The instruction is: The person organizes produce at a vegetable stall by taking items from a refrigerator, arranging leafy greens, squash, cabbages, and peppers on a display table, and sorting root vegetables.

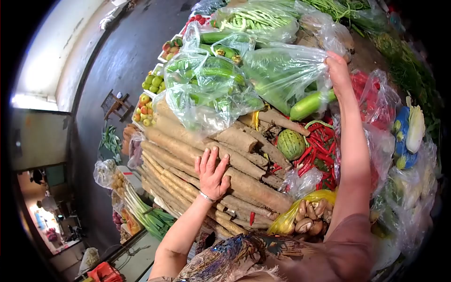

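Observation:
My left hand (213,175) lies flat, fingers extended, on a pile of long, thick brown roots, probably yams (256,190). At the upper right, my right hand (338,70) is closed on the edge of a clear plastic bag (286,66), which is stretched taut toward it. Long green gourds show through this bag, and one pale green gourd (307,107) pokes out below my right hand. Another clear bag of green vegetables (211,89) rests beyond my left hand. A small striped melon (291,144) sits among red chilies (321,150) between my arms.
Mushrooms (310,218) in a yellow bag lie close to my body. Green onions (148,214) are at the left, with green fruit (152,83) and apples (144,109) beyond. Bagged green beans (256,19) lie at the far side. A small wooden stool (116,104) stands on the floor.

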### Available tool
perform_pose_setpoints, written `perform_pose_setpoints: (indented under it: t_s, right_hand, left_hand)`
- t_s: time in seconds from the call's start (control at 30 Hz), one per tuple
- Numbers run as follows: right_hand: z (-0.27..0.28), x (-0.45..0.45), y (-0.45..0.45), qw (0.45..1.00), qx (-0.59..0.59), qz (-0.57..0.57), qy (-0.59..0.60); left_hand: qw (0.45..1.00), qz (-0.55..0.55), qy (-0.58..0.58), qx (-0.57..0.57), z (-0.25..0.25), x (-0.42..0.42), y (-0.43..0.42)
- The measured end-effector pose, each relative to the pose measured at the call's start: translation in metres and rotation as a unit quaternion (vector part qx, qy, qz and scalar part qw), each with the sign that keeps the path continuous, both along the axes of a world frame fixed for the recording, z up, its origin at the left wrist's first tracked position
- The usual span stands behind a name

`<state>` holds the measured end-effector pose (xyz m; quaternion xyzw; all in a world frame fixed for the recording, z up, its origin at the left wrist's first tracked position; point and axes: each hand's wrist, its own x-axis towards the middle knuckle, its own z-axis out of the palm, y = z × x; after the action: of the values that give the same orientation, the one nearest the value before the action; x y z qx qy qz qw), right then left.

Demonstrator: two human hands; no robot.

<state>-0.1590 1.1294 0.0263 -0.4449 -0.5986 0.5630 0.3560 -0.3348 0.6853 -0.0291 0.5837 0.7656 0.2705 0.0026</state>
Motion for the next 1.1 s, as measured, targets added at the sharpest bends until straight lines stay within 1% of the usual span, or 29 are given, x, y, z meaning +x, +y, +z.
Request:
perform_pose_setpoints:
  t_s: [0.03,0.1,0.17,0.23,0.27,0.33,0.4,0.43,0.47,0.5,0.53,0.6,0.7,0.77,0.83,0.87,0.9,0.93,0.97,1.0,1.03,1.1]
  right_hand:
    - [-0.012,0.01,0.005,1.0,-0.002,-0.004,0.002]
    - [-0.016,0.022,0.008,0.983,0.043,0.102,-0.146]
    - [-0.013,0.03,-0.005,0.981,0.045,0.092,-0.165]
    - [0.005,0.029,-0.037,0.986,0.098,0.027,-0.129]
    - [0.008,0.033,-0.049,0.985,0.106,0.002,-0.139]
    - [0.028,0.041,-0.084,0.963,0.226,-0.033,-0.141]
    - [0.039,0.064,-0.107,0.894,0.384,-0.022,-0.229]
    - [0.039,0.071,-0.119,0.894,0.384,-0.024,-0.23]
    - [0.035,0.077,-0.13,0.864,0.386,0.08,-0.314]
    - [0.029,0.082,-0.137,0.817,0.38,0.181,-0.393]
    - [0.015,0.085,-0.141,0.819,0.378,0.174,-0.395]
    - [-0.018,0.088,-0.147,0.762,0.418,0.163,-0.467]
    - [-0.029,0.089,-0.134,0.776,0.393,0.163,-0.466]
    - [-0.031,0.092,-0.134,0.771,0.401,0.157,-0.47]
    - [-0.021,0.098,-0.133,0.816,0.363,0.195,-0.404]
    - [-0.005,0.098,-0.135,0.835,0.332,0.197,-0.393]
    - [0.007,0.097,-0.136,0.835,0.331,0.197,-0.394]
    - [0.018,0.097,-0.135,0.892,0.254,0.186,-0.325]
    - [0.022,0.097,-0.134,0.936,0.174,0.172,-0.251]
    - [0.019,0.096,-0.126,0.958,0.178,0.175,-0.143]
    - [0.024,0.094,-0.122,0.957,0.18,0.164,-0.156]
    - [0.02,0.094,-0.11,0.946,0.185,0.134,-0.23]
  left_hand:
    - [1.0,-0.004,0.002,-0.002,0.001,0.0,-0.002]
    - [1.0,0.002,0.001,-0.006,0.001,0.001,0.0]
    - [1.0,-0.001,-0.001,-0.003,0.002,0.002,0.0]
    - [1.0,-0.005,0.001,0.002,0.002,0.001,0.001]
    - [1.0,-0.003,0.002,0.0,0.003,0.001,0.001]
    - [1.0,-0.007,0.002,-0.003,0.002,0.002,0.0]
    - [1.0,-0.003,0.004,0.003,0.001,0.002,0.0]
    - [1.0,-0.006,0.003,0.003,0.0,0.002,0.0]
    - [1.0,-0.004,0.003,0.002,0.0,0.002,0.0]
    - [1.0,-0.004,0.002,0.001,0.0,0.002,0.0]
    - [1.0,-0.011,0.004,0.003,0.0,0.003,0.0]
    - [1.0,-0.003,0.009,0.009,0.0,0.003,0.0]
    - [1.0,-0.002,0.014,0.016,0.0,0.004,0.001]
    - [1.0,-0.005,0.019,0.017,0.001,0.005,0.0]
    - [1.0,-0.001,0.019,0.015,0.001,0.005,0.001]
    - [1.0,-0.001,0.018,0.016,0.0,0.004,0.002]
    - [1.0,-0.001,0.018,0.016,0.0,0.004,0.002]
    - [1.0,-0.002,0.017,0.015,0.0,0.004,0.001]
    - [1.0,-0.004,0.016,0.013,0.0,0.005,0.0]
    - [1.0,-0.005,0.019,0.013,0.0,0.005,0.0]
    - [1.0,-0.006,0.022,0.016,0.001,0.004,0.001]
    - [1.0,-0.006,0.021,0.017,0.002,0.005,0.002]
